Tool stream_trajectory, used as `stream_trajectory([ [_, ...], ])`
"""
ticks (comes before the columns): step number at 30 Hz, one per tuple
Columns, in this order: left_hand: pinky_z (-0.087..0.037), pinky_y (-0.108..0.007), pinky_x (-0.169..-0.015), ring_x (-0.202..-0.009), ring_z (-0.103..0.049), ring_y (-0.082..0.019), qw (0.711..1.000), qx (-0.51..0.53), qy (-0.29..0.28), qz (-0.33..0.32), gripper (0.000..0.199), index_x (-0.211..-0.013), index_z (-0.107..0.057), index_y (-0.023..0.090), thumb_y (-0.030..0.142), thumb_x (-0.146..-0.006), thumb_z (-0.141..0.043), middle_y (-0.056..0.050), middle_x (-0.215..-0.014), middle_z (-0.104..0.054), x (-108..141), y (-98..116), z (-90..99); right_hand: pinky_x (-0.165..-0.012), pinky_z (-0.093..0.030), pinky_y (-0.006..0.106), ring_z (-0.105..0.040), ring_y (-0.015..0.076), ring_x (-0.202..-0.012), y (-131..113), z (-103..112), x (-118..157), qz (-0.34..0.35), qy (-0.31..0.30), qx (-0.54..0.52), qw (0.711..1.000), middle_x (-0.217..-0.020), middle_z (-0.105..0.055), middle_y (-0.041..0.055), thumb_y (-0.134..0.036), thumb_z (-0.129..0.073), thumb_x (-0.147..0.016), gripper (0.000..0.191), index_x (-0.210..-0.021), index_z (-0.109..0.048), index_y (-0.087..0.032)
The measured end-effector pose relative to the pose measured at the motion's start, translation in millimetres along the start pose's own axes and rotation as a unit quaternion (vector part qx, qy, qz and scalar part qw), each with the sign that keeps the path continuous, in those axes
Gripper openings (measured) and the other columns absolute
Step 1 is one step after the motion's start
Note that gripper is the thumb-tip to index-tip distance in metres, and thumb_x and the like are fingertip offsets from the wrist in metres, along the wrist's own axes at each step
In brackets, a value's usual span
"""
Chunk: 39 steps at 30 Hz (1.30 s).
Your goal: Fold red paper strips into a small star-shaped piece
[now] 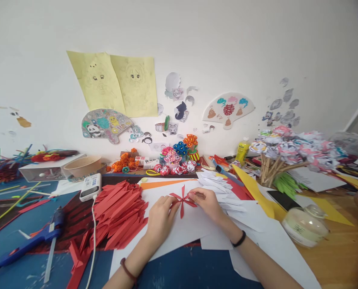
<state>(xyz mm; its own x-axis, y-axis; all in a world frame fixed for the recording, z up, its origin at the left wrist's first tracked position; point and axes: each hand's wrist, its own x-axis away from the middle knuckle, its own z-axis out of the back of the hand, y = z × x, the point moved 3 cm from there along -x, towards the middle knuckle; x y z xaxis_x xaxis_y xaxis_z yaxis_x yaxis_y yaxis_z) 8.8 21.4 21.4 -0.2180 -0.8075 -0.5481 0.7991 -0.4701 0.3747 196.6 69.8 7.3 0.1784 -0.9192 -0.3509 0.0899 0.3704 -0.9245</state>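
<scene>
A small red paper star made of folded strips point(182, 200) lies on a large white sheet point(181, 233) in the middle of the table. My left hand point(160, 218) pinches its left side and my right hand point(205, 202) pinches its right side. To the left lies a pile of red folded paper strips point(120, 214). A heap of white folded paper pieces point(217, 186) sits just right of my right hand.
A blue glue gun point(31, 241) and a white power bank with a cable point(90, 186) lie at the left. A lidded glass jar point(305, 224), a phone point(282, 199) and paper flower bouquets point(287, 152) stand at the right. Small paper flowers point(179, 154) line the wall.
</scene>
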Motion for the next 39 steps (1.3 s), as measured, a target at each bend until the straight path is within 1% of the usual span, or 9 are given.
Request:
stream_trajectory([
  [6, -0.044, -0.027, -0.07, -0.073, -0.059, -0.016, 0.984, 0.161, -0.027, 0.075, 0.024, -0.089, -0.068, 0.021, 0.039, -0.092, -0.053, -0.002, -0.088, -0.072, -5.8, -9.3, -3.7, -0.081, -0.057, 0.038, -0.07, 0.0246, -0.084, 1.0, 1.6, -0.2, -0.002, 0.007, -0.011, 1.0, -0.089, -0.074, 0.0102, -0.056, -0.071, -0.078, 0.043, -0.088, -0.071, -0.014],
  [10, -0.044, -0.027, -0.07, -0.073, -0.061, -0.017, 0.966, 0.217, -0.056, 0.126, 0.032, -0.092, -0.074, 0.02, 0.045, -0.088, -0.055, -0.004, -0.09, -0.075, -7.6, -12.6, -5.7, -0.082, -0.056, 0.038, -0.071, 0.0252, -0.085, 2.7, 3.3, -1.0, -0.013, -0.001, -0.019, 1.0, -0.091, -0.074, 0.0108, -0.056, -0.072, -0.077, 0.043, -0.088, -0.073, -0.014],
  [15, -0.045, -0.025, -0.064, -0.063, -0.062, -0.017, 0.94, 0.274, -0.113, 0.169, 0.04, -0.09, -0.077, 0.017, 0.05, -0.086, -0.054, -0.003, -0.074, -0.073, -5.3, -12.6, -9.9, -0.079, -0.056, 0.037, -0.07, 0.0256, -0.083, 2.5, 3.9, -0.9, -0.019, -0.005, -0.005, 1.0, -0.088, -0.075, 0.0107, -0.057, -0.072, -0.077, 0.044, -0.084, -0.075, -0.014],
  [19, -0.044, -0.025, -0.061, -0.059, -0.06, -0.016, 0.934, 0.293, -0.101, 0.175, 0.042, -0.084, -0.076, 0.015, 0.052, -0.084, -0.055, -0.004, -0.072, -0.072, -5.3, -12.9, -10.9, -0.077, -0.056, 0.037, -0.07, 0.0255, -0.082, -2.2, 3.7, -0.2, -0.01, 0.002, 0.008, 1.0, -0.085, -0.075, 0.0105, -0.058, -0.072, -0.075, 0.045, -0.083, -0.076, -0.014],
  [25, -0.045, -0.025, -0.061, -0.057, -0.061, -0.016, 0.928, 0.308, -0.091, 0.189, 0.045, -0.085, -0.076, 0.015, 0.055, -0.081, -0.058, -0.004, -0.067, -0.07, -4.8, -13.0, -11.4, -0.073, -0.057, 0.036, -0.07, 0.0252, -0.079, -5.1, 4.1, -1.0, 0.009, 0.017, 0.038, 0.999, -0.083, -0.075, 0.0102, -0.058, -0.071, -0.076, 0.044, -0.081, -0.076, -0.015],
  [28, -0.046, -0.025, -0.061, -0.056, -0.061, -0.015, 0.931, 0.3, -0.083, 0.189, 0.046, -0.079, -0.075, 0.014, 0.056, -0.083, -0.056, -0.004, -0.063, -0.069, -5.3, -12.9, -9.6, -0.07, -0.056, 0.034, -0.069, 0.0228, -0.075, -3.9, 5.1, 0.1, 0.03, 0.045, 0.091, 0.994, -0.082, -0.074, 0.0087, -0.054, -0.07, -0.079, 0.039, -0.083, -0.076, -0.016],
  [32, -0.047, -0.025, -0.061, -0.058, -0.063, -0.016, 0.934, 0.293, -0.066, 0.192, 0.042, -0.087, -0.076, 0.016, 0.054, -0.082, -0.058, -0.004, -0.072, -0.073, -6.6, -11.6, -5.8, -0.064, -0.05, 0.031, -0.063, 0.0188, -0.066, -9.7, 4.0, 7.7, 0.146, 0.096, 0.249, 0.952, -0.072, -0.069, 0.006, -0.053, -0.066, -0.085, 0.037, -0.077, -0.072, -0.018],
  [35, -0.047, -0.024, -0.063, -0.057, -0.064, -0.015, 0.946, 0.269, -0.053, 0.174, 0.038, -0.089, -0.076, 0.018, 0.051, -0.084, -0.058, -0.003, -0.071, -0.074, -6.6, -8.7, -3.6, -0.068, -0.047, 0.03, -0.062, 0.0181, -0.071, -13.7, -3.5, 14.1, 0.219, 0.053, 0.325, 0.918, -0.073, -0.067, 0.0048, -0.049, -0.06, -0.092, 0.035, -0.078, -0.069, -0.018],
  [39, -0.046, -0.024, -0.063, -0.057, -0.064, -0.015, 0.955, 0.243, -0.062, 0.157, 0.037, -0.088, -0.075, 0.018, 0.048, -0.088, -0.054, -0.002, -0.072, -0.074, -4.8, -5.1, -4.7, -0.069, -0.045, 0.03, -0.06, 0.0179, -0.074, -14.1, -12.3, 17.3, 0.265, -0.017, 0.378, 0.887, -0.079, -0.067, 0.0044, -0.037, -0.047, -0.101, 0.032, -0.084, -0.067, -0.018],
])
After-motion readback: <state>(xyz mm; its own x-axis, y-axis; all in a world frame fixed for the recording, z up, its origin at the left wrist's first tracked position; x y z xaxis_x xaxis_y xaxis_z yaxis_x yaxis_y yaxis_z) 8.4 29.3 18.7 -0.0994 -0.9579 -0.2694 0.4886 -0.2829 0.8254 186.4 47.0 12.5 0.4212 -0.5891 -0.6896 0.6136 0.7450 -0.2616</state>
